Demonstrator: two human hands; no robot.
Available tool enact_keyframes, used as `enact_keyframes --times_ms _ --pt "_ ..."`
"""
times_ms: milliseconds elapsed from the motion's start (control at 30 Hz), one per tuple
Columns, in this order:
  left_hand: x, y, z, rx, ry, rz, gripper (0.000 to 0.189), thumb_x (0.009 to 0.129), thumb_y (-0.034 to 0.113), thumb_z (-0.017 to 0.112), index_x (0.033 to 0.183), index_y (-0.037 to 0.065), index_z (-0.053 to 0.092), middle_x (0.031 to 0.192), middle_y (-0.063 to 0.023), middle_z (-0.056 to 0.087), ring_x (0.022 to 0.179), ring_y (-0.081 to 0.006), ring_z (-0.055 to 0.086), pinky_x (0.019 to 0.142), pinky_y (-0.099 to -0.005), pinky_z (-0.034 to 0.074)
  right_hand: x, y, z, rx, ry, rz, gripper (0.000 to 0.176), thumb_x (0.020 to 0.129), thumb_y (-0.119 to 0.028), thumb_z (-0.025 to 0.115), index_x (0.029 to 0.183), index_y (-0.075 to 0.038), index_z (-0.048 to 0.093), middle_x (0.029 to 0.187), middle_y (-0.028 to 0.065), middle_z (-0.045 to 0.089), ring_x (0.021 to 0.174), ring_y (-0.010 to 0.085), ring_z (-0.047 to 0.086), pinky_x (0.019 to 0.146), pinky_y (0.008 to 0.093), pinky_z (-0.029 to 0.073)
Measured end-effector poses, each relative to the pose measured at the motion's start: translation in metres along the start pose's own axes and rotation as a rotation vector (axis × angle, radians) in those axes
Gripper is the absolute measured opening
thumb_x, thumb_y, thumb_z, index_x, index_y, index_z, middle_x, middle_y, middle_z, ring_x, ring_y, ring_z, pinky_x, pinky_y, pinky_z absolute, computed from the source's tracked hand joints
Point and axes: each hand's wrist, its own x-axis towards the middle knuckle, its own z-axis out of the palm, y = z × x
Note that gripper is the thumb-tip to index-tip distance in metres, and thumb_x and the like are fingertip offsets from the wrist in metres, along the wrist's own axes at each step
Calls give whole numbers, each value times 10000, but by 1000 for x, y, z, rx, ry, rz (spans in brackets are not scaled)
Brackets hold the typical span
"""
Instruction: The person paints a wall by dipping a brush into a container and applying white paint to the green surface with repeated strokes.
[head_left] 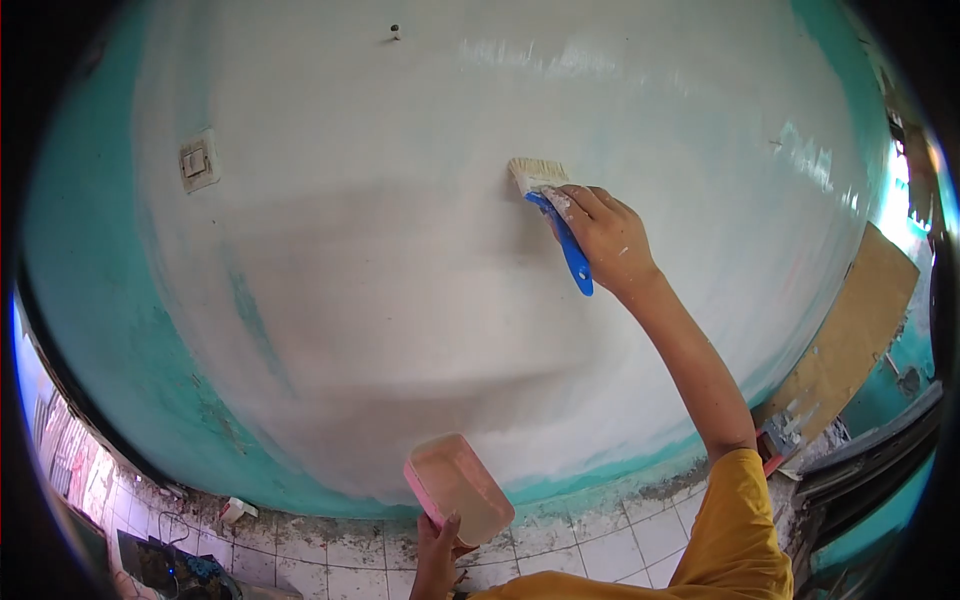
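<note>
My right hand point(600, 232) grips a paintbrush point(572, 245) with a blue handle and pale bristles, raised in front of the wall. The bristles point up and to the left; whether they touch the wall is hard to tell. Low in the view, my left hand point(437, 545) holds a pink rectangular tub point(458, 488) by its near edge, with pale material inside. The wall point(400, 270) is coated whitish over turquoise, with wet, shiny strokes at the upper right.
A light switch point(198, 162) is on the wall at the left. A brown board point(850, 330) leans at the right, near dark stacked pieces point(865, 470). White tiles point(355, 585) cover the floor. A dark device point(150, 562) lies at the lower left.
</note>
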Motion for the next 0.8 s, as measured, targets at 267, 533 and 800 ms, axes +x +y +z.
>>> enact_keyframes --times_ms 267,533,800 --pt "-13 -2 9 63 5 -26 574 932 374 633 1296 52 326 1222 -150 550 989 -272 674 717 -414 602 -69 -58 25 165 -272 -118 228 810 -98 626 1028 -45 665 1042 96 636 889 272 640 733 375 555" --pt "-21 -10 2 29 15 23 548 946 348 616 1312 58 331 1222 -146 543 1026 -269 657 739 -422 601 27 16 5 159 -356 58 257 869 -331 641 878 -76 681 882 160 670 845 353 654 749 457 529" --pt "-27 -17 -1 6 112 10 503 959 325 597 1284 54 325 1216 -147 526 1038 -270 645 730 -418 602 95 38 -20 -50 73 49 193 850 -199 669 1003 -87 706 932 118 693 821 339 651 733 404 536"
